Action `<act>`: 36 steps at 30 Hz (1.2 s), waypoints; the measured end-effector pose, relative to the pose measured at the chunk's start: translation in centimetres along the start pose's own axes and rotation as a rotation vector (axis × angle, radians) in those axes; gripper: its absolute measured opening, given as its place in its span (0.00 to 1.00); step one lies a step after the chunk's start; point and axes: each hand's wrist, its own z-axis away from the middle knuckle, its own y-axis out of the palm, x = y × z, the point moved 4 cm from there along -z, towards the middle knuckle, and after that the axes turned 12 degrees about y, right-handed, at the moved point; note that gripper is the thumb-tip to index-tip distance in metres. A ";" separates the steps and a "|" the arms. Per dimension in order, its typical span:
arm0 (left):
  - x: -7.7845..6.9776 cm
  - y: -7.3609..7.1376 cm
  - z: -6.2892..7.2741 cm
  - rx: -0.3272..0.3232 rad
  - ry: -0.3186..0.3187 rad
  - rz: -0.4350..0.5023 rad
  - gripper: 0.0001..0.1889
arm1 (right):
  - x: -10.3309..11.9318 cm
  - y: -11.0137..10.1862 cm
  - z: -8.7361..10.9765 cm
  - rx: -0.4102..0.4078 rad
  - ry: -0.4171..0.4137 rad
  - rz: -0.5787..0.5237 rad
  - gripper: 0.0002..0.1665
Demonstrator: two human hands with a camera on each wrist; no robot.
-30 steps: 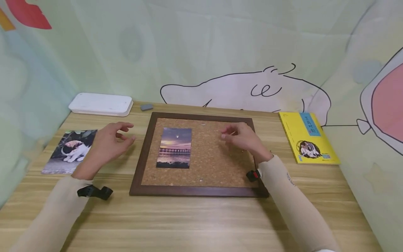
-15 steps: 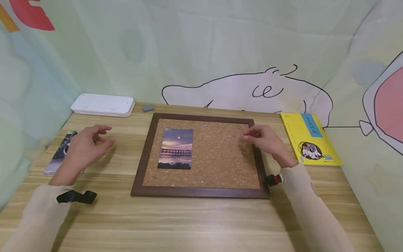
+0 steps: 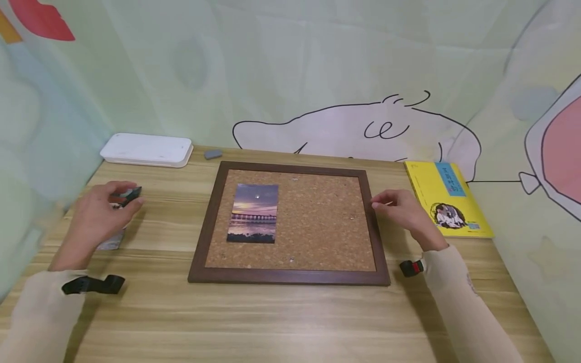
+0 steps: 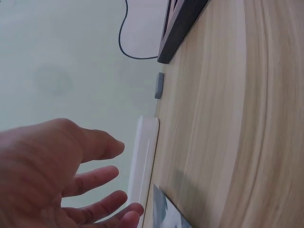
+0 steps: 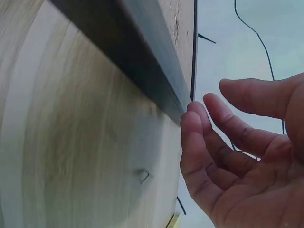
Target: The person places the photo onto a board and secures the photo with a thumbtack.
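Note:
My left hand [image 3: 95, 214] is over the cat photo [image 3: 111, 243] at the table's left, covering most of it. Its fingers are loosely bent and apart, with nothing between them in the left wrist view, where a corner of the photo [image 4: 166, 211] shows below them. My right hand [image 3: 401, 212] hovers by the right side of the brown-framed cork board [image 3: 322, 222], fingertips near the frame's edge [image 5: 156, 57], holding nothing visible. A sunset pier photo [image 3: 252, 222] lies on the board's left half, a small shiny pin [image 3: 257, 196] near its top.
Small pins also dot the bare cork, one near its lower edge [image 3: 292, 259]. A white case [image 3: 146, 149] and a grey eraser-like block [image 3: 213, 154] stand at the back left. A yellow book [image 3: 447, 201] lies at the right. Printed cloth walls [image 3: 317, 75] border the table.
The left hand has moved left from beside the board to over the cat photo. My right hand has moved right, from above the cork to just outside the frame.

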 end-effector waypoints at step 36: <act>4.3 -1.0 1.4 0.271 -0.276 -0.187 0.54 | -4.0 -1.2 -0.6 -0.111 0.177 0.144 0.13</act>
